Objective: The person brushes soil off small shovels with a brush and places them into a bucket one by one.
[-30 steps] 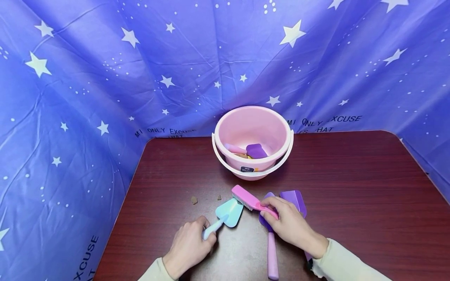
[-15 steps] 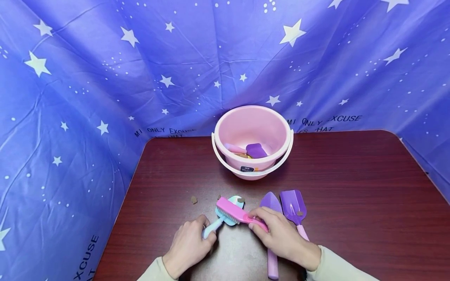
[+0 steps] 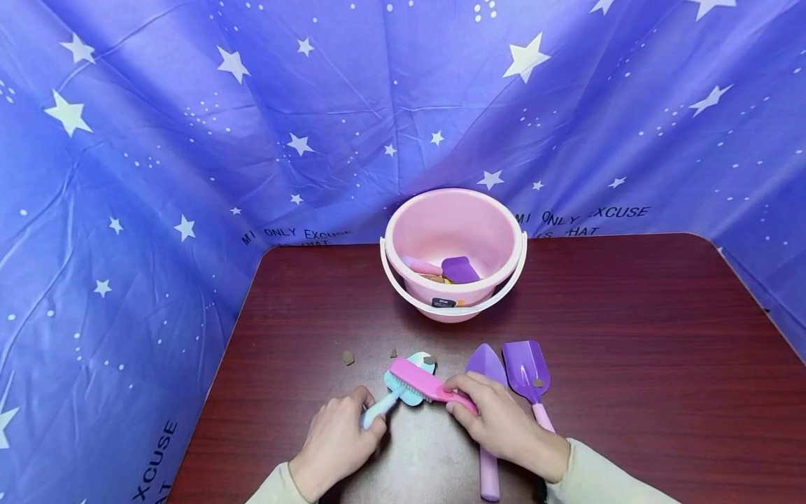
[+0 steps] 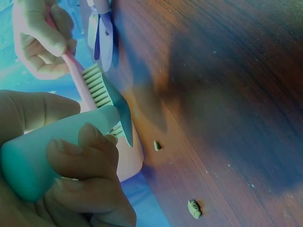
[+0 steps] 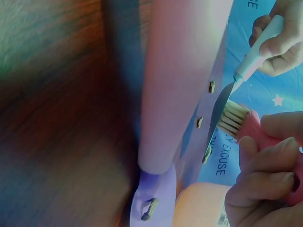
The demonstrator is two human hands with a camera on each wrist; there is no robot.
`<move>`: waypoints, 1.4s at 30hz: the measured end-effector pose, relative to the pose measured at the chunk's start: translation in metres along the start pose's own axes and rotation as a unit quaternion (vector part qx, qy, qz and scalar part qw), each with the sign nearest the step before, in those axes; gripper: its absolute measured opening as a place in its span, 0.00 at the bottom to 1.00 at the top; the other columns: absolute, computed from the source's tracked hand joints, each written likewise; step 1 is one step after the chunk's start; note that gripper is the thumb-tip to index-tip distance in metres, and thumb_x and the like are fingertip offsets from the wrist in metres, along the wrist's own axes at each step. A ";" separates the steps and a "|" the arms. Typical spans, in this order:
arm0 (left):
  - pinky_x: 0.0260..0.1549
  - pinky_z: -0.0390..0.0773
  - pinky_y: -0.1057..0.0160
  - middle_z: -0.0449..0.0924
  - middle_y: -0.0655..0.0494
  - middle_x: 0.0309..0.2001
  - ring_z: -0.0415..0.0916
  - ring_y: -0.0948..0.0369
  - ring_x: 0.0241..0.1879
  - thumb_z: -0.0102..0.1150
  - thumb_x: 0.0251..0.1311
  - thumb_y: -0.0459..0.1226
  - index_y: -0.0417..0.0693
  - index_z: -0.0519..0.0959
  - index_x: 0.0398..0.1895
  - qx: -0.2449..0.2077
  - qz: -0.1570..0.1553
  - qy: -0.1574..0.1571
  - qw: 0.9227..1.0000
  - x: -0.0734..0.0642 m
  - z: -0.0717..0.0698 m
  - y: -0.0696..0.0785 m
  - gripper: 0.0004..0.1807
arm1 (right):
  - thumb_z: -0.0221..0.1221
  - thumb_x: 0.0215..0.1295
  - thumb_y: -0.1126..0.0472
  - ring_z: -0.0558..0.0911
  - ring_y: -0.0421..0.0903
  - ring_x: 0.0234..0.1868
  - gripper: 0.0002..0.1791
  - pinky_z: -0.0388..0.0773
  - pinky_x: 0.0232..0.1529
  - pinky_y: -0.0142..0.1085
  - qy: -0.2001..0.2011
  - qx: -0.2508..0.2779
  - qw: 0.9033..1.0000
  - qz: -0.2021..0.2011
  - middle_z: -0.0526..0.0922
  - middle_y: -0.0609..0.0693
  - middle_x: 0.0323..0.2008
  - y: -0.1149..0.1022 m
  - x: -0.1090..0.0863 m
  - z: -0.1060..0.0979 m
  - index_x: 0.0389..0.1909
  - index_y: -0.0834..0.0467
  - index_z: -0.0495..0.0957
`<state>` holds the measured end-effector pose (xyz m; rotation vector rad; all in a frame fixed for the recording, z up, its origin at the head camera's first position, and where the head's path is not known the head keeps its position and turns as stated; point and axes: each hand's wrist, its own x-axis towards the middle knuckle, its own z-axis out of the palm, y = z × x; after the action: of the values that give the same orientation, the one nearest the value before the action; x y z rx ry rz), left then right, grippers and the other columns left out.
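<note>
My left hand grips the pale blue handle of a small toy shovel, its turquoise blade pointing away from me. In my right hand is a pink brush, pinched by its handle. The brush lies across the shovel's blade, bristles facing down on it, as the left wrist view shows with the bristles against the blade. A brown crumb shows at the blade's far edge. Partly under my right hand lies a purple trowel with a lilac handle.
Behind the tools stands a pink bucket with a white handle, holding a purple shovel and other pieces. A purple scoop with a crumb on it lies right of the trowel. Two brown crumbs sit on the table left of the blade.
My right hand has brought the brush left and toward me, from the blade's right edge onto the blade. My left hand keeps its grip on the shovel in the same place.
</note>
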<state>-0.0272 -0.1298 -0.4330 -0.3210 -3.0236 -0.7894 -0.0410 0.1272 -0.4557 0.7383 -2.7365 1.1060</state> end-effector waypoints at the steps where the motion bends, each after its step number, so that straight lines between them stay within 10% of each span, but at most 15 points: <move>1: 0.11 0.58 0.67 0.63 0.68 0.13 0.60 0.69 0.12 0.63 0.44 0.40 0.57 0.72 0.22 0.000 0.001 0.001 1.000 0.000 0.000 0.000 0.08 | 0.66 0.56 0.61 0.71 0.32 0.29 0.12 0.70 0.30 0.30 -0.001 -0.005 1.000 0.006 0.74 0.35 0.32 0.001 0.000 0.000 0.41 0.49 0.79; 42: 0.12 0.59 0.66 0.64 0.66 0.14 0.61 0.67 0.13 0.64 0.47 0.41 0.57 0.73 0.23 0.015 -0.026 0.009 1.000 -0.005 -0.011 -0.010 0.08 | 0.61 0.60 0.67 0.68 0.31 0.21 0.08 0.68 0.23 0.29 0.044 0.013 0.998 0.046 0.72 0.36 0.23 0.031 0.012 -0.024 0.38 0.52 0.78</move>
<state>-0.0245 -0.1447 -0.4283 -0.2348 -3.0348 -0.7446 -0.0677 0.1579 -0.4542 0.5583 -2.7115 1.1636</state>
